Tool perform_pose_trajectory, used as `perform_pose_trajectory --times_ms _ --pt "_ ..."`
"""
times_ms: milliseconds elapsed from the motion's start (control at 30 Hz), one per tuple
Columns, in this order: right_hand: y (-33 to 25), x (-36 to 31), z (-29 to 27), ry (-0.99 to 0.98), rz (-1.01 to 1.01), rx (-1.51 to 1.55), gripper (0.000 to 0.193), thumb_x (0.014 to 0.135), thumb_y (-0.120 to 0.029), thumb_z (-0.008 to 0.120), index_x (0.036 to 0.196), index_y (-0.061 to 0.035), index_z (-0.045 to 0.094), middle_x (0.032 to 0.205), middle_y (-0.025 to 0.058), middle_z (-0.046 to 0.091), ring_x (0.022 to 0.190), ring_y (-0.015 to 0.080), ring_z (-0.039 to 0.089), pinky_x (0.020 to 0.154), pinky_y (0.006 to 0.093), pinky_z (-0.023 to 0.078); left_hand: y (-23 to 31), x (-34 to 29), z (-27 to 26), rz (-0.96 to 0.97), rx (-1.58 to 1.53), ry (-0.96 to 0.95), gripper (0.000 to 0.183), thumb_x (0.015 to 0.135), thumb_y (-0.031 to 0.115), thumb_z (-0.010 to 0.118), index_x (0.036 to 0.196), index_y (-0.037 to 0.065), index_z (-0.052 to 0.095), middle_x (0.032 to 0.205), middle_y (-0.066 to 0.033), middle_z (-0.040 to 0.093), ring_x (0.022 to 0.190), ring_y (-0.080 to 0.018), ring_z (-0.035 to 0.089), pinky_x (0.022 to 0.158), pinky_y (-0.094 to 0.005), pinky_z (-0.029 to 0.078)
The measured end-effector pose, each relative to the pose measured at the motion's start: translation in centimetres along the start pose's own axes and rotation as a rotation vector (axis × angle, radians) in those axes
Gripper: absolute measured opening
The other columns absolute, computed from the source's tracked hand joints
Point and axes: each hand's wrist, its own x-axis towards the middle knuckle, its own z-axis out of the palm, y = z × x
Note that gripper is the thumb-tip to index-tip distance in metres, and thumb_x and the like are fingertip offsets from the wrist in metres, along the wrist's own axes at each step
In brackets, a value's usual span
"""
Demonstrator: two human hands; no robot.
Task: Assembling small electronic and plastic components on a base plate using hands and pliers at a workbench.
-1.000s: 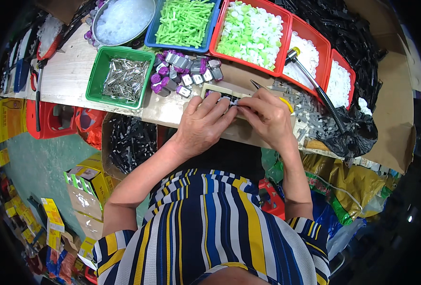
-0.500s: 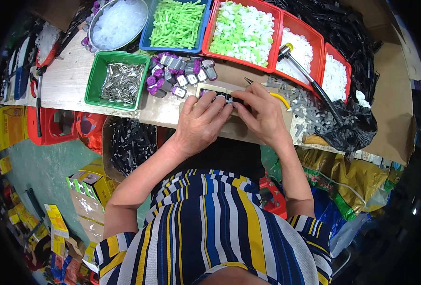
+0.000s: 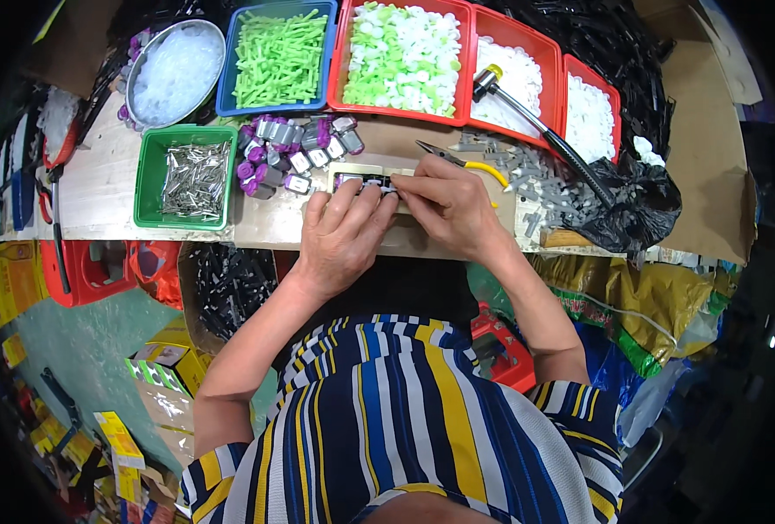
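Note:
My left hand [image 3: 344, 236] and my right hand [image 3: 449, 205] meet over a small beige block [image 3: 352, 170] on the wooden bench [image 3: 99, 196]. Both pinch a small dark part [image 3: 372, 183] with a purple end that lies in the block. A heap of purple and grey small parts [image 3: 287, 153] lies just left of the block. A pair of yellow-handled pliers [image 3: 466, 162] lies right behind my right hand.
A green tray of metal pins [image 3: 193, 179] stands left. Behind are a bowl of clear pieces [image 3: 176, 70], a blue tray of green sticks [image 3: 278, 57] and red trays of white and green pieces [image 3: 401, 52]. A hammer [image 3: 536, 122] and a black bag [image 3: 632, 205] lie right.
The view has shifted a little. Both hands stay on the part at the block, with only small finger movement.

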Motion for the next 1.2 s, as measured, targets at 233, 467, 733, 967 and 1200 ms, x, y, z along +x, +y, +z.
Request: perform_pose_trajectory --times_ms 233,467,733,967,1200 --pt "0.3 -1.2 -3.0 0.150 0.127 0.043 0.021 0.081 0.003 0.069 0.102 -0.0004 0.071 0.084 0.0122 0.062 0.070 0.0236 0.063 0.061 0.0306 0.049 0.1 -0.1 -0.2 -0.011 0.023 -0.006 0.033 0.080 0.015 0.072 0.113 0.008 0.066 0.110 -0.0055 0.061 0.109 -0.0241 0.054 0.085 -0.0371 0.038" --pt "2.7 -2.4 -5.6 0.122 0.043 -0.468 0.026 0.080 0.003 0.067 0.105 -0.0026 0.068 0.097 0.0125 0.064 0.087 0.0292 0.065 0.073 0.0374 0.051 -0.1 0.2 -0.2 -0.013 -0.046 0.016 0.037 0.077 0.014 0.076 0.112 0.009 0.067 0.110 -0.0062 0.062 0.109 -0.0259 0.054 0.083 -0.0385 0.039" --pt "2.2 0.7 -5.1 -0.209 0.041 -0.845 0.029 0.082 -0.004 0.057 0.108 -0.0080 0.067 0.089 0.0092 0.062 0.087 0.0275 0.065 0.074 0.0391 0.048 -2.5 1.1 -4.3 -0.137 -0.080 0.080 0.032 0.072 0.010 0.080 0.103 0.008 0.071 0.103 -0.0071 0.062 0.106 -0.0301 0.053 0.085 -0.0409 0.042" --pt "2.0 1.1 -5.6 -0.201 0.047 -0.694 0.025 0.079 -0.003 0.064 0.105 -0.0043 0.065 0.088 0.0140 0.065 0.076 0.0334 0.066 0.069 0.0424 0.051 -7.3 3.3 -7.6 -0.279 0.013 0.112 0.023 0.074 0.005 0.077 0.096 0.003 0.073 0.092 -0.0090 0.064 0.099 -0.0308 0.056 0.085 -0.0415 0.047" --pt "1.6 -1.7 -6.9 0.152 0.149 -0.339 0.025 0.080 0.002 0.066 0.105 0.0021 0.063 0.087 0.0128 0.065 0.068 0.0182 0.064 0.065 0.0292 0.051 -12.2 7.9 -5.7 -0.204 0.102 0.004 0.015 0.072 0.004 0.076 0.086 0.002 0.073 0.085 -0.0104 0.065 0.090 -0.0305 0.057 0.079 -0.0418 0.049"
